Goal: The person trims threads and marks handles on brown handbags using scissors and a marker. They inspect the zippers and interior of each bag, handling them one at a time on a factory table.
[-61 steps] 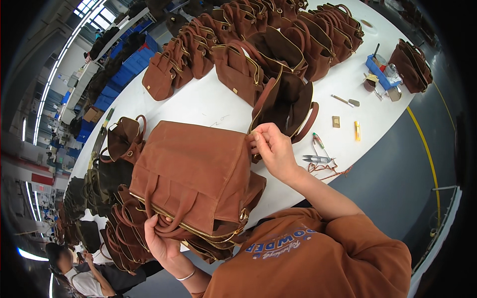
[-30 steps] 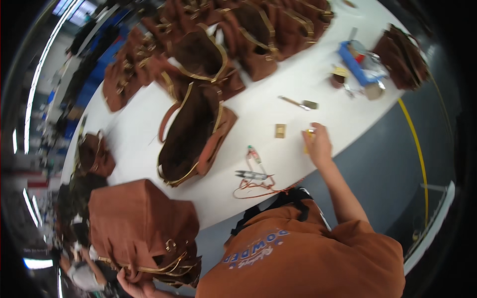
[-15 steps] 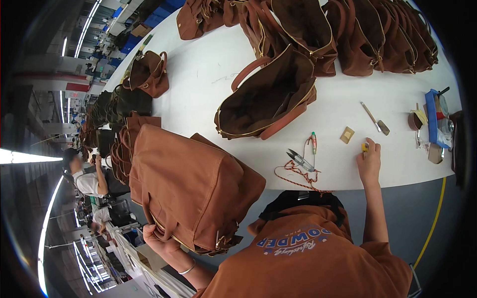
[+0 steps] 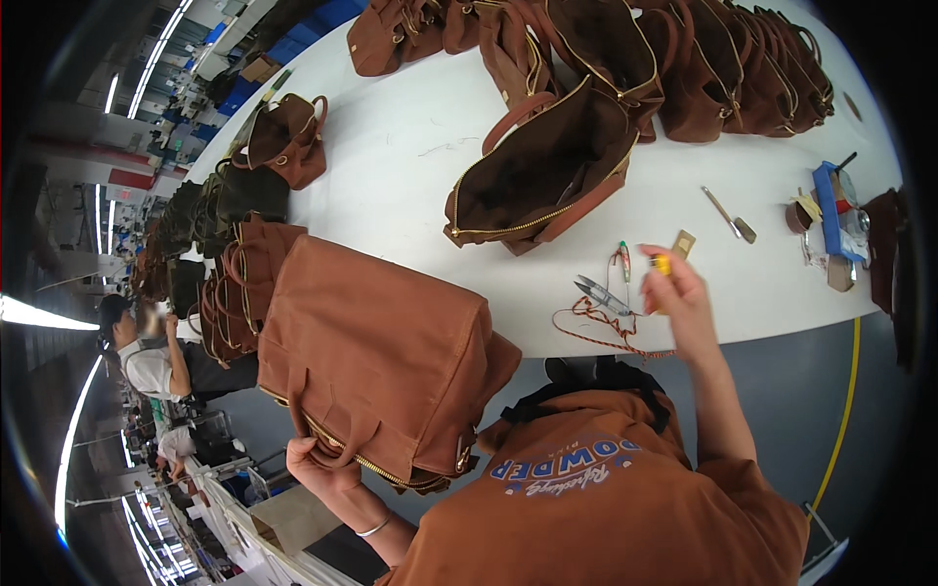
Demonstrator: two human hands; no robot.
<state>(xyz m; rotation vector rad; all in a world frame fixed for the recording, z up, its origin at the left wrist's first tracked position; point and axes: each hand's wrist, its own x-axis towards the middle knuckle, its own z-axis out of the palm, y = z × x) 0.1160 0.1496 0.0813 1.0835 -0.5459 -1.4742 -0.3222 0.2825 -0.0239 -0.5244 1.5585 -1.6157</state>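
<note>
My left hand [image 4: 327, 471] is closed on a brown handbag [image 4: 376, 342] at its zipped edge, beside the handles. The bag is tipped over at the table's near left edge, its broad side upward and its gold zip toward me. My right hand [image 4: 684, 298] pinches a small yellow object [image 4: 660, 264], its kind too small to make out. Below it on the table are grey thread snips [image 4: 601, 295], an orange-and-black cord [image 4: 596, 327] and a slim green-and-red pen-like stick [image 4: 625, 262]. A small tan block [image 4: 684, 242] lies just beyond the hand.
An open brown handbag [image 4: 537, 186] rests mid-table on the white table [image 4: 391, 186]. More brown bags [image 4: 743, 78] crowd the far side. A brush [image 4: 731, 217] and a blue tray [image 4: 832, 210] with supplies lie right. Dark green bags [image 4: 252, 195] stand left; another person [image 4: 147, 361] works beyond.
My right hand has lifted the yellow object from the table and moved left with it, toward the snips. My left hand still holds the bag, which has turned slightly.
</note>
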